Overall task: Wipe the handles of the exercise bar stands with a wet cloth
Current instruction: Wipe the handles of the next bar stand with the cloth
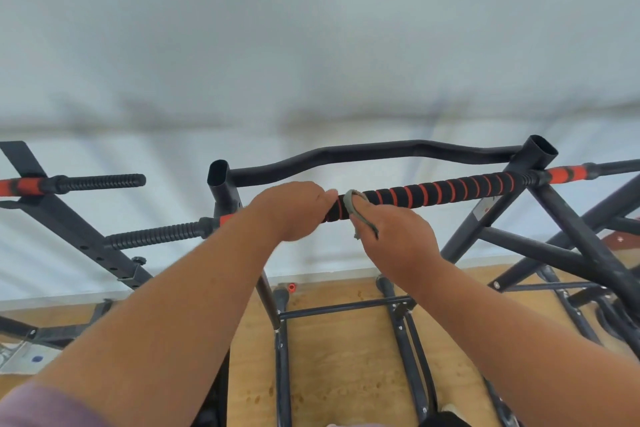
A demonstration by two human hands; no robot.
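My left hand (294, 210) curls around the black-and-orange foam handle (433, 192) of the exercise bar stand (540, 163), near its left end. Just right of it, my right hand (394, 239) grips a grey cloth (353, 206), seemingly wrapped around the handle.

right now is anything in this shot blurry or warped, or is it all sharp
Head view: wide-angle bending curves the wall and floor line; wall is soft, with faint blurred shadows; striped handle, grey cloth and both hands are fairly sharp; light is even, no glare.
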